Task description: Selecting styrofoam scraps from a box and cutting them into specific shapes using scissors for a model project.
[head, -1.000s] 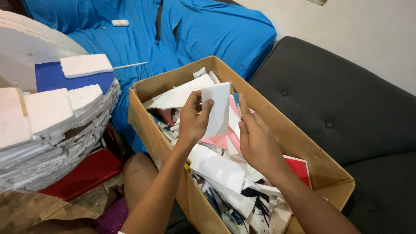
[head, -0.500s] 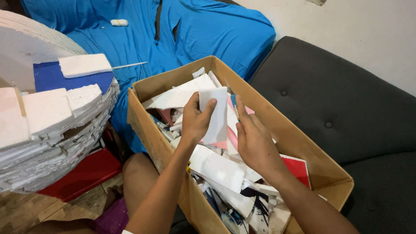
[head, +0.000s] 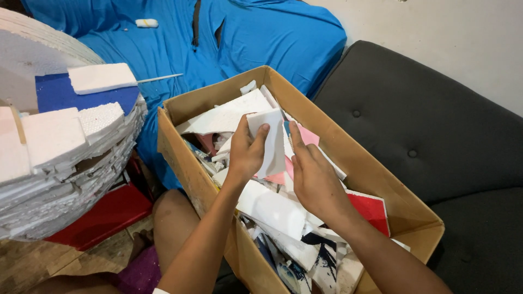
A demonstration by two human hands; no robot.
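Risk of snapping first: thin white rectangular foam piece, pinched by one edge only, brittle-looking, likely to crack or shed crumbs under a hard squeeze or a bend against the scraps below. Could also slip from the thumb and drop back among the loose white offcuts, hard to tell apart from them there. Crowded brown cardboard box, heaped with foam scraps and a pink sheet; a careless pull may drag neighbours over the rim onto the dark grey buttoned sofa. Sharp corners on the red panel close under the right wrist, a possible scrape.

Left hand: closed around the foam piece, thumb across its front face, fingers behind, holding it upright above the middle of the box.

Right hand: holding nothing, fingers straight and close together, just beside the piece's right edge; whether the fingertips touch it, cannot tell.

Foam piece thus between the two hands, above the scraps, tilted slightly, clear of the box walls. Stack of white foam slabs well apart at the left, blue cloth behind the box.
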